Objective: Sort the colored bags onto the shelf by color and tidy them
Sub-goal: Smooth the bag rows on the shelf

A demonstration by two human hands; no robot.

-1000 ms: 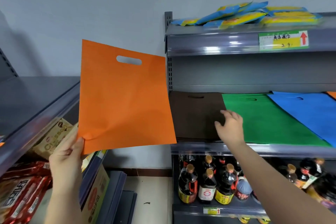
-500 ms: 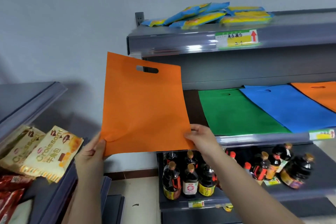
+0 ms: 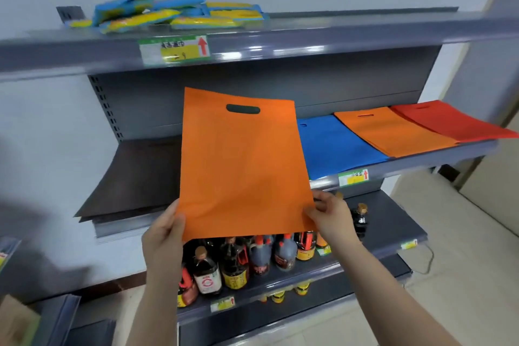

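I hold an orange bag (image 3: pixel 241 166) upright in front of the middle shelf (image 3: pixel 421 161). My left hand (image 3: pixel 164 233) grips its lower left corner and my right hand (image 3: pixel 330 212) pinches its lower right corner. On the shelf lie flat piles of bags: dark brown (image 3: pixel 134 177) at the left, then blue (image 3: pixel 334 143), orange (image 3: pixel 387 130) and red (image 3: pixel 449 121) towards the right. The held bag hides the shelf between the brown and blue piles.
Blue and yellow packets (image 3: pixel 168 15) lie on the top shelf (image 3: pixel 309 42). Dark sauce bottles (image 3: pixel 238 261) crowd the lower shelf (image 3: pixel 387 233) under my hands. A cardboard box (image 3: pixel 16 320) sits at the bottom left. Tiled floor (image 3: pixel 477 261) lies to the right.
My view and the held orange bag have shifted right along the shelf. My right hand left the brown pile and took the bag's lower right corner. The orange and red piles have come into view.
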